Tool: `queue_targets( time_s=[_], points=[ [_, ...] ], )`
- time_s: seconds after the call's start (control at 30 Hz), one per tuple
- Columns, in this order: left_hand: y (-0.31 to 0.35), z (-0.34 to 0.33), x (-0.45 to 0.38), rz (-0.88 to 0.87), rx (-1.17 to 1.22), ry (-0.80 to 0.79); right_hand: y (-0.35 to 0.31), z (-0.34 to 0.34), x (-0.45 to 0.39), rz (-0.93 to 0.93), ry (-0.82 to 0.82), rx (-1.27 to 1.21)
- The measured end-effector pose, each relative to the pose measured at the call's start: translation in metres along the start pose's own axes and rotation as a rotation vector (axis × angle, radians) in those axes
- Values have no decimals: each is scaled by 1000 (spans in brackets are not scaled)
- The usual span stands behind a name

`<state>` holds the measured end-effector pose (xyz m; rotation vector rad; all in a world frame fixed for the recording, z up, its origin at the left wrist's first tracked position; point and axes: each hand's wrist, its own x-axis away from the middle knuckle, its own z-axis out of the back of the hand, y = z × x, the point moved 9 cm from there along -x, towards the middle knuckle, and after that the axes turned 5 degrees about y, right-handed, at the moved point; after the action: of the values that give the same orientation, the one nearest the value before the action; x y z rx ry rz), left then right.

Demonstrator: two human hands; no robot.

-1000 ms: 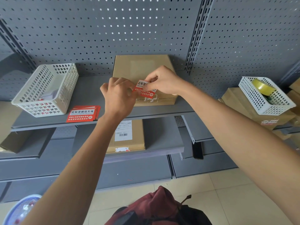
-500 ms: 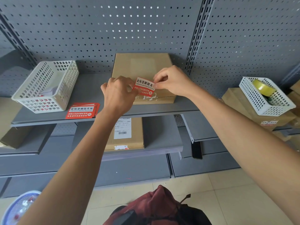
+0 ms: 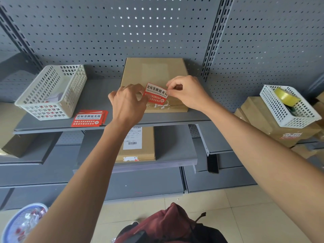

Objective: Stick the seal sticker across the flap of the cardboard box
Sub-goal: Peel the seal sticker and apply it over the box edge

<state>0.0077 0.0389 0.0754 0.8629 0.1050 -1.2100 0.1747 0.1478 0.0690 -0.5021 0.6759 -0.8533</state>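
Sticker (image 3: 156,93) hangs pinched between both hands, left hand (image 3: 128,104) at its nine o'clock end, right hand (image 3: 187,92) at three; the box (image 3: 154,72) flap seam lies just toward six (long axis already parallel).

One head-worn, wide-angle view looks forward and down from above both outstretched forearms. It faces a grey pegboard wall (image 3: 157,28) and a shelf (image 3: 98,99), close enough that the fingers (image 3: 171,85) sit mid-picture. Below the fingers lie lower shelves and floor tiles (image 3: 245,216); straight lines bow at the edges.
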Motion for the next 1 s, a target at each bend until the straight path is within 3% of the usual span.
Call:
queue_targets(
  time_s=[1.0],
  points=[
    [-1,2,1,85,51,-68,-1,7,-1,-34,-17,-85]
  ],
)
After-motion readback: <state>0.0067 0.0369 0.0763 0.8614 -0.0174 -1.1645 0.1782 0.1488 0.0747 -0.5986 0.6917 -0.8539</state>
